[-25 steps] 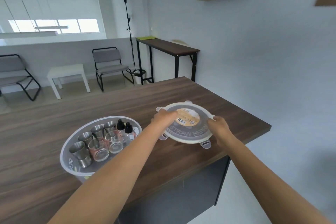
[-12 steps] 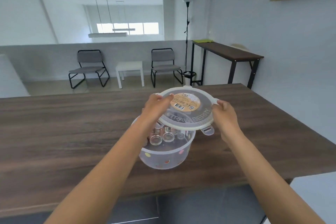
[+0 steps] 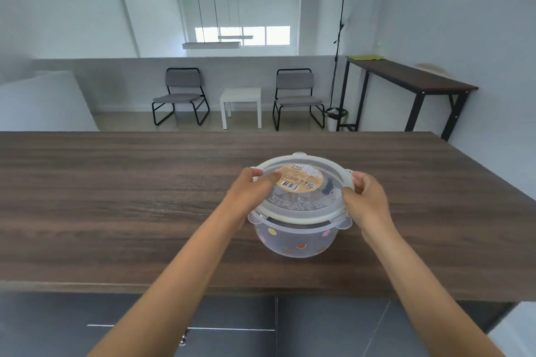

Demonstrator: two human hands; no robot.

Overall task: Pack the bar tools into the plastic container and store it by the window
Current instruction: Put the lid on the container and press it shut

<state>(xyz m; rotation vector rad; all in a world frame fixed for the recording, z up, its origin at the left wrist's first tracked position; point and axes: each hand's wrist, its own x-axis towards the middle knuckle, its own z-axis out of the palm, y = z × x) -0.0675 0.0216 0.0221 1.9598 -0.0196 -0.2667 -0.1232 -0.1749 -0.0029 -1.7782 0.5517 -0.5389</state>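
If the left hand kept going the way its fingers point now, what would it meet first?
The left hand points up-right across the lid, fingertips already on it. Going on, it would slide over the paper label; depth beyond is unclear.

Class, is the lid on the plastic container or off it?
On. The lid covers the container rim, both hands gripping its edges; whether it is clipped shut cannot be told.

The lid (image 3: 301, 191) is translucent, frosted plastic with a smooth opaque white rim, raised lettering and a matt tan paper label (image 3: 300, 180). The container (image 3: 293, 240) beneath is cloudy, smooth plastic printed with coloured dots. The countertop (image 3: 116, 197) is dark wood-grain with a matt finish, possibly laminate. The 2 chairs (image 3: 181, 95) have grey cloth pads on black metal frames.
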